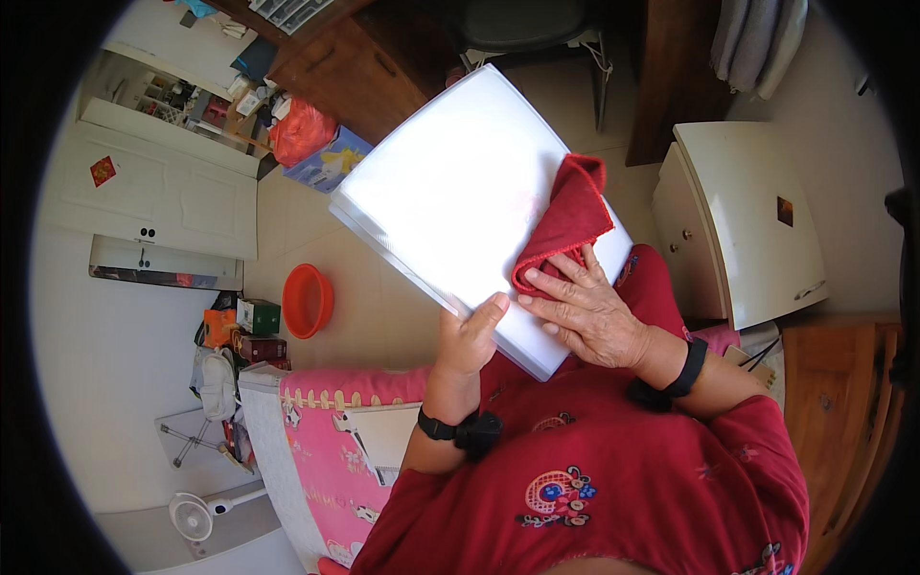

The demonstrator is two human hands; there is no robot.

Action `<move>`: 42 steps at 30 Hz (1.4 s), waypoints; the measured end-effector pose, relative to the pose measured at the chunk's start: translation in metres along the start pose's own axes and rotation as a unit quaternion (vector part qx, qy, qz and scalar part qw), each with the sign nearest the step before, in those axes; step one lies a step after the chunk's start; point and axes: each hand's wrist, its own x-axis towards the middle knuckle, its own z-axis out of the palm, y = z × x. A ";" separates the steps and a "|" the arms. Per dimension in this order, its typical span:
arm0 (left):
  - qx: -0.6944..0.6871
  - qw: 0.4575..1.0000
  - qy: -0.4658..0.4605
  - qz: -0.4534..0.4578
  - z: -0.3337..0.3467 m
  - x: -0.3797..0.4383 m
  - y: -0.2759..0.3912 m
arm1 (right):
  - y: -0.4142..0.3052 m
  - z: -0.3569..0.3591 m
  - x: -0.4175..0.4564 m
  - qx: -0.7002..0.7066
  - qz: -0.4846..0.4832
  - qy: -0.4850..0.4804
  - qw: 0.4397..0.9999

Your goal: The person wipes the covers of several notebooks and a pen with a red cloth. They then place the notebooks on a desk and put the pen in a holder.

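A white rectangular plastic case [460, 194], flat and glossy, is tilted above my lap, with glare over much of its top. My left hand [471, 334] grips its near left edge, the thumb on top and the fingers hidden underneath. On the right part of the top lies a folded red cloth [564, 223] with a stitched border. My right hand [589, 309] presses the cloth's near end against the case, its fingers spread over the fabric. One corner of the cloth sticks up near the far right edge. Each wrist wears a black band.
An orange-red plastic basin [307, 300] stands on the tiled floor to the left. Beyond the case are a blue box [327, 162], a red plastic bag [302, 131] and a dark chair [528, 25]. A white cabinet [747, 223] is at right; pink bedding [323, 445] lies at left.
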 end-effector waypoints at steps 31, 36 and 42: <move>0.058 0.998 -0.029 -0.027 0.015 -0.010 0.014 | 0.030 0.008 0.023 0.005 0.147 0.220 0.964; 0.051 0.998 0.042 0.009 -0.004 -0.005 0.016 | 0.012 0.009 -0.008 0.105 0.128 0.114 0.980; 0.055 0.997 0.056 0.023 -0.016 -0.011 0.027 | 0.020 -0.018 -0.009 0.420 0.115 0.160 0.886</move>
